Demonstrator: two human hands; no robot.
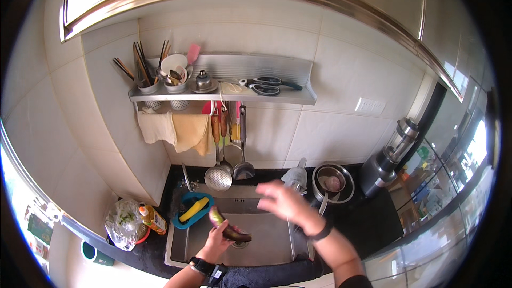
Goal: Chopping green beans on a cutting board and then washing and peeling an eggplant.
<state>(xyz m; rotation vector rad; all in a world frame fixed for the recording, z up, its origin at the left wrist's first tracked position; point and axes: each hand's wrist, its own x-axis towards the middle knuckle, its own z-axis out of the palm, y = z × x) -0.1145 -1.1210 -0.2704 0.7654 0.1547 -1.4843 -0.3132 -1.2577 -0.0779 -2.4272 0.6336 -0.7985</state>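
Note:
My left hand (216,240) grips a long purple eggplant (236,234) with a paler greenish patch near its upper end. It is held tilted over the stainless steel sink (264,248), close to the drain. Above the sink's right side, my right hand (285,203) is raised with fingers apart and nothing in them; it is slightly blurred. Behind that hand is a faucet wrapped in greyish cloth (295,176), partly covered from sight. A blue plastic basket (177,221) with a long yellow piece (194,209) in it sits at the sink's back left corner.
Ladles and a spatula (243,170) hang from a metal wall shelf (256,98) bearing scissors (266,85) and utensil holders. At right stand nested metal bowls (349,195) and a blender (378,176). A plastic bag (124,224) and an orange bottle (153,220) are at left.

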